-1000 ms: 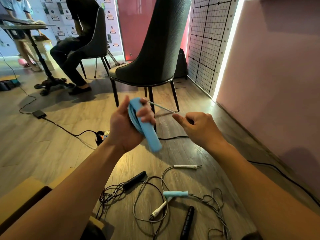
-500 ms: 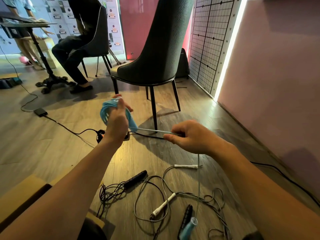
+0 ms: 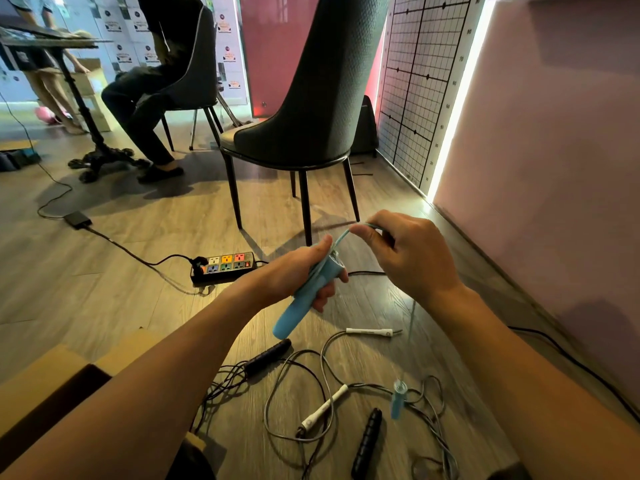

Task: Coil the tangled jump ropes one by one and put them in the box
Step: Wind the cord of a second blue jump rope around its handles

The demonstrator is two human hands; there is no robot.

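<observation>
My left hand [image 3: 304, 271] grips a light blue jump rope handle [image 3: 298, 308] with blue cord wound against it. My right hand [image 3: 408, 254] pinches the blue cord [image 3: 341, 237] just above that handle. The rope's other blue handle [image 3: 397, 400] hangs or lies low at the right, over the floor tangle. On the floor lie a white-handled rope [image 3: 323, 412] with its second handle [image 3: 369, 331], and a black-handled rope [image 3: 266, 356] with another black handle [image 3: 367, 441]. A cardboard box [image 3: 52, 379] stands at lower left.
A dark chair [image 3: 311, 98] stands just beyond my hands. A power strip [image 3: 225, 266] with a black cable lies on the wooden floor to the left. A pink wall [image 3: 536, 168] runs along the right. A seated person and a table are far left.
My left hand has turned so the blue handle points down, and has come right. My right hand rose and drew in close to the handle, lifting the loose blue handle off the floor's edge.
</observation>
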